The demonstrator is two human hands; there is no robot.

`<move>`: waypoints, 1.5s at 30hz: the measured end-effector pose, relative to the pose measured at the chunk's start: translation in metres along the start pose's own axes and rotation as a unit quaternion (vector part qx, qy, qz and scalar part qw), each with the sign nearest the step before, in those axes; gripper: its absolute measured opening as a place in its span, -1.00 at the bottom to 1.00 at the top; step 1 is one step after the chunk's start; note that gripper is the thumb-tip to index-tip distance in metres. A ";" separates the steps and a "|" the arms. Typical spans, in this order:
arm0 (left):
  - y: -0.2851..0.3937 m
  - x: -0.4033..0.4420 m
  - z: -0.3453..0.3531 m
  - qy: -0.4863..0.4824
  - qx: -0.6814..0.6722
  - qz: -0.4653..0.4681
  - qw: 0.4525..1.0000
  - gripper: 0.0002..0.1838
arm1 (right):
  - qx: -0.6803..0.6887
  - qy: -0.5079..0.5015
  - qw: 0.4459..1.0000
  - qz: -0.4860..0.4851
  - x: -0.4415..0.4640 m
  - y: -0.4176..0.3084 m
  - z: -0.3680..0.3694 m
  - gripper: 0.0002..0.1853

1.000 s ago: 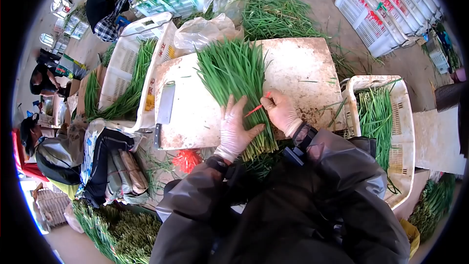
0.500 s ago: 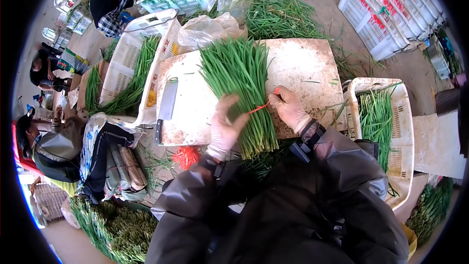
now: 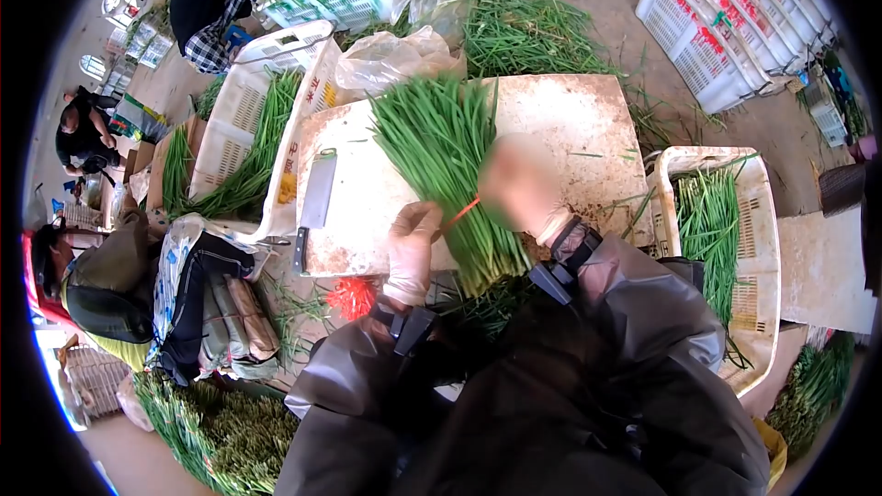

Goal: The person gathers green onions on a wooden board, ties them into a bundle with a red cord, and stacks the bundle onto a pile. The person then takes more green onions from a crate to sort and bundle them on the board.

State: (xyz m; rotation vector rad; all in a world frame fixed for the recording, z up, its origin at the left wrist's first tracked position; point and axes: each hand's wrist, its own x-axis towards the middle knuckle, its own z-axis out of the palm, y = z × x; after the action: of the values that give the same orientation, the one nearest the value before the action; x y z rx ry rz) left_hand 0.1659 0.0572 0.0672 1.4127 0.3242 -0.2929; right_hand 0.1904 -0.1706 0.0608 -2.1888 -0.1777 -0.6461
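A thick bundle of green Chinese chives (image 3: 432, 142) lies slantwise on a stained white board (image 3: 588, 110), its cut stem ends toward me. A thin red tie (image 3: 466, 209) crosses the bundle at its lower part. At the bundle's left edge, my gloved left hand (image 3: 415, 230) pinches the tie's end. My right hand (image 3: 521, 186) is against the right side of the bundle, but its fingers are too blurred to make out. A cleaver (image 3: 317, 191) with a black handle rests on the board's left side. Red strands (image 3: 352, 296) lie bunched near the board's front edge.
A white crate (image 3: 758, 266) with chives stands at my right, another crate (image 3: 317, 64) at the left. Loose chives (image 3: 528, 32) and plastic bags (image 3: 390, 57) lie behind the board. Stacked crates (image 3: 707, 28) stand far right. Several people sit at the left; one person (image 3: 197, 0) works beside a full crate.
My left hand has gone from spread over the bundle to a pinch at its left edge. My right hand has moved up and left onto the bundle, drawing the tie across.
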 end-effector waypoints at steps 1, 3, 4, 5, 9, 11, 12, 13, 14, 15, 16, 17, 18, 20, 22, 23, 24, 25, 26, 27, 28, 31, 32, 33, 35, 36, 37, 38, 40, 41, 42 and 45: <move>0.003 -0.001 0.001 -0.025 -0.018 -0.010 0.999 -0.75 | 0.040 0.004 0.998 0.046 0.009 -0.012 -0.003 -0.85; 0.008 -0.003 0.006 -0.077 -0.053 -0.029 0.995 -0.71 | 0.235 -0.037 0.949 0.209 0.017 -0.031 -0.010 -0.88; 0.008 -0.004 0.008 -0.119 -0.050 -0.022 0.991 -0.64 | 0.113 -0.045 0.984 0.132 0.022 -0.037 -0.017 -0.89; 0.007 -0.005 0.014 -0.110 -0.015 -0.007 0.994 -0.61 | 0.059 -0.041 0.994 0.086 0.026 -0.044 -0.023 -0.89; 0.021 -0.010 0.021 -0.039 0.365 0.330 0.870 -0.28 | -0.052 -0.050 0.996 -0.058 0.014 -0.058 -0.028 -0.90; 0.049 -0.012 0.023 -0.045 0.492 0.471 0.731 -0.02 | -0.049 -0.085 0.992 -0.083 -0.008 -0.052 -0.018 -0.92; 0.059 -0.013 0.024 -0.057 0.553 0.463 0.690 0.03 | -0.027 -0.114 0.989 -0.085 -0.020 -0.050 -0.015 -0.91; 0.063 -0.010 0.025 -0.069 0.611 0.453 0.646 0.08 | -0.005 -0.144 0.986 -0.087 -0.032 -0.053 -0.013 -0.88; 0.063 -0.006 0.024 -0.088 0.635 0.437 0.631 0.13 | 0.004 -0.172 0.981 -0.086 -0.045 -0.057 -0.012 -0.83; 0.060 -0.001 0.024 -0.106 0.658 0.419 0.616 0.17 | 0.010 -0.151 0.982 -0.116 -0.054 -0.061 -0.010 -0.79; 0.054 0.004 0.026 -0.116 0.671 0.424 0.597 0.20 | 0.007 -0.181 0.976 -0.118 -0.063 -0.061 -0.011 -0.81; 0.049 0.008 0.029 -0.132 0.681 0.430 0.578 0.20 | 0.005 -0.211 0.970 -0.119 -0.072 -0.061 -0.013 -0.82; 0.045 0.009 0.032 -0.146 0.676 0.441 0.572 0.18 | -0.010 -0.253 0.961 -0.116 -0.078 -0.060 -0.014 -0.85; 0.034 0.014 0.037 -0.164 0.692 0.461 0.530 0.12 | -0.011 -0.280 0.952 -0.121 -0.087 -0.058 -0.014 -0.86; 0.025 0.019 0.042 -0.159 0.703 0.481 0.499 0.09 | -0.013 -0.305 0.945 -0.120 -0.092 -0.057 -0.012 -0.85; 0.021 0.022 0.043 -0.163 0.702 0.478 0.502 0.11 | -0.010 -0.306 0.944 -0.121 -0.094 -0.055 -0.011 -0.84; 0.021 0.023 0.044 -0.167 0.697 0.469 0.516 0.07 | -0.008 -0.308 0.944 -0.123 -0.093 -0.055 -0.011 -0.83; 0.021 0.025 0.046 -0.170 0.692 0.459 0.530 0.03 | -0.005 -0.309 0.943 -0.124 -0.093 -0.055 -0.011 -0.82; 0.021 0.026 0.047 -0.174 0.687 0.449 0.544 -0.01 | 0.019 -0.303 0.947 -0.103 -0.093 -0.056 -0.011 -0.83; 0.015 0.032 0.046 -0.169 0.690 0.459 0.533 -0.06 | 0.043 -0.296 0.951 -0.082 -0.089 -0.061 -0.014 -0.83; 0.008 0.039 0.044 -0.164 0.692 0.470 0.523 -0.10 | 0.067 -0.290 0.953 -0.061 -0.081 -0.070 -0.018 -0.84; -0.001 0.042 0.047 -0.129 0.669 0.518 0.517 -0.29 | 0.176 -0.197 0.964 -0.041 -0.052 -0.106 -0.042 -0.87; -0.005 0.042 0.048 -0.115 0.662 0.536 0.511 -0.34 | 0.183 -0.217 0.959 -0.007 -0.049 -0.105 -0.048 -0.86; -0.007 0.042 0.050 -0.101 0.655 0.555 0.503 -0.38 | 0.167 -0.246 0.954 -0.028 -0.053 -0.101 -0.047 -0.86; 0.003 0.027 0.055 -0.127 0.644 0.539 0.528 -0.35 | 0.140 -0.306 0.939 -0.073 -0.068 -0.089 -0.036 -0.86; 0.007 0.024 0.056 -0.132 0.638 0.539 0.534 -0.35 | 0.105 -0.335 0.933 -0.082 -0.071 -0.088 -0.035 -0.84; 0.008 0.022 0.056 -0.138 0.633 0.538 0.539 -0.34 | 0.106 -0.326 0.936 -0.079 -0.073 -0.085 -0.036 -0.83; 0.006 0.023 0.055 -0.141 0.629 0.539 0.542 -0.24 | 0.107 -0.320 0.938 -0.078 -0.075 -0.082 -0.037 -0.82; 0.006 0.021 0.055 -0.143 0.641 0.528 0.538 -0.19 | 0.128 -0.314 0.937 -0.083 -0.069 -0.081 -0.046 -0.80; 0.007 0.020 0.054 -0.144 0.649 0.521 0.536 -0.16 | 0.148 -0.313 0.934 -0.087 -0.066 -0.081 -0.051 -0.78; -0.004 0.030 0.049 -0.130 0.665 0.534 0.506 -0.12 | 0.167 -0.311 0.931 -0.091 -0.059 -0.084 -0.060 -0.77; 0.001 0.019 0.046 -0.140 0.667 0.511 0.524 -0.18 | 0.166 -0.286 0.943 -0.024 -0.033 -0.085 -0.087 -0.75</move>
State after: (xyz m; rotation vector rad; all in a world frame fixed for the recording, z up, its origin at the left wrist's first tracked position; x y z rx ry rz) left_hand 0.1863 0.0114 0.0664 2.7060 -1.3559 0.3630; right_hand 0.0998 -0.1783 0.1481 -1.9868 -0.5990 0.0203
